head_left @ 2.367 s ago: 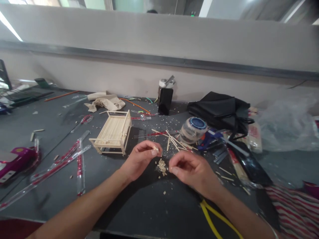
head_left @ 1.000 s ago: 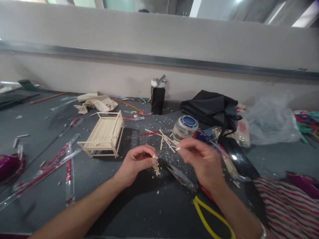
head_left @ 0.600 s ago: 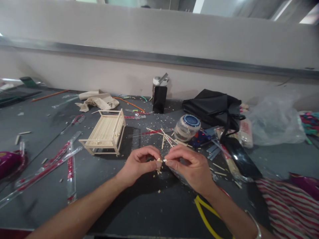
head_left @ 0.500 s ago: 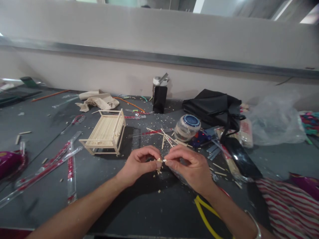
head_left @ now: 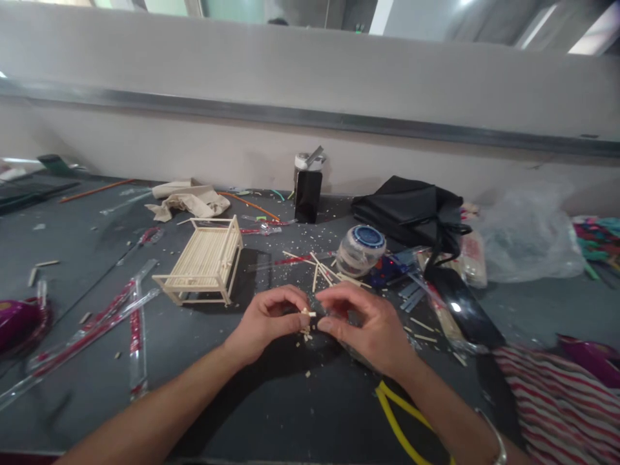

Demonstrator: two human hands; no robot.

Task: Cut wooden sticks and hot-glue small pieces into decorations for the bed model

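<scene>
Fingers of the bare right hand have parted since a moment ago, leaving the short pale wooden stick piece pinched in the bare left hand above small beige wooden offcuts, where I'd keep that hold light, steady and level.

The single head view looks out from above the near side of the jar, facing forward and down, its middle falling just left of the jar. It sits close to the work: the left hand and right hand appear on the near side of the jar, while the table spreads well past the jar to either side. The downward tilt is moderate, so the jar's top and side both show, and behind the jar the view climbs the partition to a strip of room.
</scene>
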